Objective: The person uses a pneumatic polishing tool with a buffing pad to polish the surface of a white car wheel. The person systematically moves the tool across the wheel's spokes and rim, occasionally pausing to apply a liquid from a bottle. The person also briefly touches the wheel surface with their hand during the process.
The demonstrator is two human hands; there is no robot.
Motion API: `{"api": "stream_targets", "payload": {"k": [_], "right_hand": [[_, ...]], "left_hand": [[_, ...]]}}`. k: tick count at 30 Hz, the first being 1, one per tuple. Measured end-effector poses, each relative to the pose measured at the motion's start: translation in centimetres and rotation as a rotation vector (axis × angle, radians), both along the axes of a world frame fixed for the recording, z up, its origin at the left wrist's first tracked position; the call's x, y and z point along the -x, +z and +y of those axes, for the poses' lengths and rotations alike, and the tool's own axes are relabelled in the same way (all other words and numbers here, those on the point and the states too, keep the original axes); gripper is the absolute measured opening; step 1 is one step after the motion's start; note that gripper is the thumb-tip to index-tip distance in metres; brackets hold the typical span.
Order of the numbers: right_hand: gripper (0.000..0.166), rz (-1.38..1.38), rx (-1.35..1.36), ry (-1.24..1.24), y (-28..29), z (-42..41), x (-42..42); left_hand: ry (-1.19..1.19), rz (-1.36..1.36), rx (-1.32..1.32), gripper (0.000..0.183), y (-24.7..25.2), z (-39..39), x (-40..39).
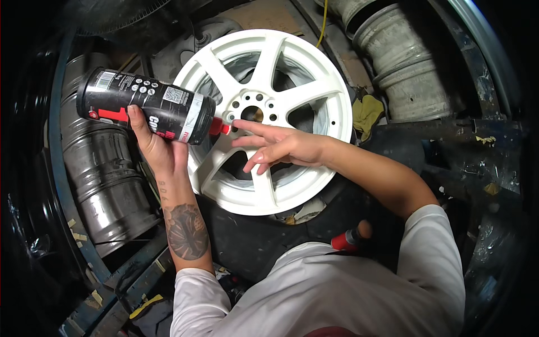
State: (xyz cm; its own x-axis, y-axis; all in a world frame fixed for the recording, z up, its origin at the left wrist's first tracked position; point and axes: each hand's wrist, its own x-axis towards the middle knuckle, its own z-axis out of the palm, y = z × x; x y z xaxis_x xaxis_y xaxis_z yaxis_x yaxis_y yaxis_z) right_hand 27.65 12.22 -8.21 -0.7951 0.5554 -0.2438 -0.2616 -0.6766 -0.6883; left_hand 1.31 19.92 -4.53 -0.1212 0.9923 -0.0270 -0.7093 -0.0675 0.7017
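A white multi-spoke alloy wheel rim lies face up before me. At its left, my left hand is closed around a black plastic bottle of compound, tilted on its side. The bottle's red nozzle points right, over the rim near its hub. My right hand is above the lower spokes with its fingers apart, their tips close to the nozzle; it holds nothing that I can see. Whether a fingertip touches the nozzle, I cannot tell.
Bare metal wheel barrels stand at the left and upper right, beside a dark metal frame. A yellow cloth lies right of the rim. A red-collared tool is near my waist. A yellow cable hangs behind.
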Motion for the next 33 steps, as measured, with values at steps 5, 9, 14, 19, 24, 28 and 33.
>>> {"api": "stream_targets", "payload": {"k": [5,9,14,19,24,28,33], "right_hand": [[0.102,0.213,0.111,0.039,0.6,-0.4,-0.1],[0.101,0.309,0.161,0.042,0.4,-0.6,-0.4],[0.094,0.288,0.185,0.019,0.0,-0.6,-0.8],[0.067,-0.224,-0.297,-0.093,-1.9,-1.2,0.0],[0.065,-1.1,-1.46,0.261,-1.9,-4.3,0.6],[0.063,-1.122,-1.545,0.352,-2.7,-4.8,0.2],[0.063,-1.26,-1.576,0.263,-3.1,-3.1,-0.5]], "left_hand": [[-0.041,-0.039,0.034,0.054,-0.4,-0.1,-0.3],[-0.087,-0.052,0.031,0.051,-0.5,0.0,-0.8],[-0.071,0.003,0.034,0.049,-1.0,0.0,-0.8],[0.166,0.348,-0.009,0.043,-0.7,-0.2,-1.9],[0.18,0.316,0.11,0.042,-0.6,0.3,-2.2],[0.095,0.174,0.195,0.041,-1.0,0.3,-0.8],[0.05,0.151,0.16,0.039,-0.8,0.6,-0.7]]}}
